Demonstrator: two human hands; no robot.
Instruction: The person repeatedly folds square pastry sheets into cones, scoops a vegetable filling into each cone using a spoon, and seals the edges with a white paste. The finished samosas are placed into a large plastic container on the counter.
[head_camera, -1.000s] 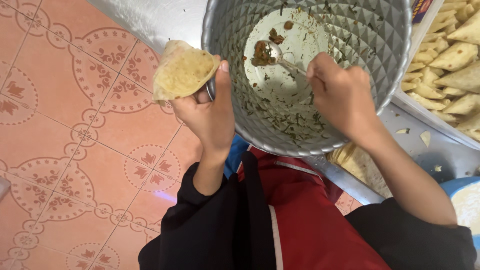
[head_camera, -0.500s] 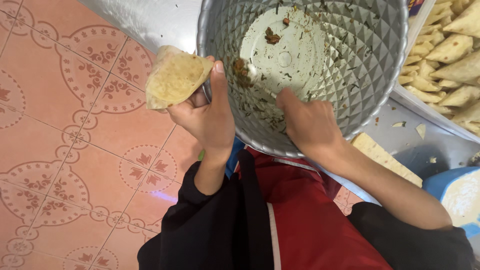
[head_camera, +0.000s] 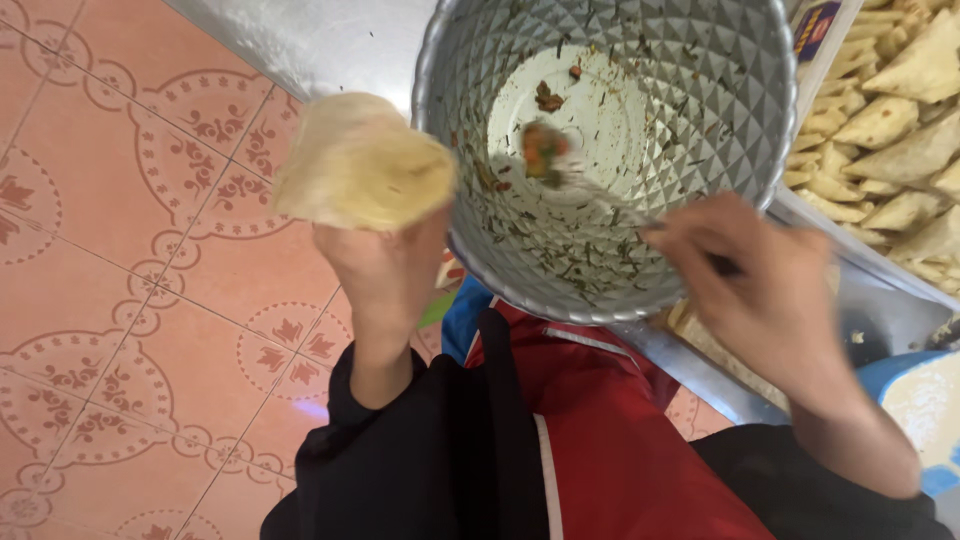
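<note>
My left hand (head_camera: 385, 265) is cupped around a folded dough cone (head_camera: 362, 162), open mouth facing the bowl, held off the counter edge above the tiled floor (head_camera: 120, 300). My right hand (head_camera: 765, 290) is closed on a spoon (head_camera: 600, 185) handle; its tip carries a small load of filling (head_camera: 543, 148) inside the big faceted metal bowl (head_camera: 640, 120), which is nearly scraped clean. The cone looks thin, soft and light, and I judge it easy to tear or crush, so grip low around the folded seam with loose fingers, not at the rim. The filling looks crumbly, so it could spill off the spoon. Finished folded pastries (head_camera: 900, 130) sit in a tray to the right.
</note>
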